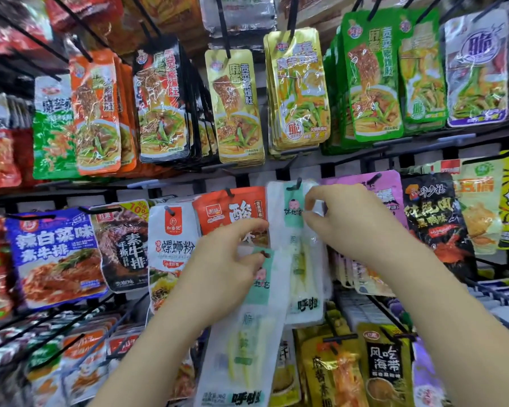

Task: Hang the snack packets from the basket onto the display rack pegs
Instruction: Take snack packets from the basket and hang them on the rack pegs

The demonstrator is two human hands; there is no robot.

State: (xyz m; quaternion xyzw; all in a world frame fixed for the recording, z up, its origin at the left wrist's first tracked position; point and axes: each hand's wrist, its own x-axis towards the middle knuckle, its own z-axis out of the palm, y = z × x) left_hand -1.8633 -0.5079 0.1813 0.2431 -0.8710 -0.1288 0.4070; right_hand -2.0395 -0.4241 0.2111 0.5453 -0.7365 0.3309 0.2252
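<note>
White packet [241,333] is pinched near its top by the left hand [218,268]; right hand [350,221] pinches the hung packet [303,259] on its peg [297,183].

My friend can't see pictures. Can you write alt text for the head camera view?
The right hand pinches the top of a white-and-green packet hanging on a rack peg; the left hand holds a matching packet lower down. Colourful snack packets hang all around.

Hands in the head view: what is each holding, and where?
Left hand pinches a loose white-green packet near its top; right hand pinches the hung packet at its upper edge.
</note>
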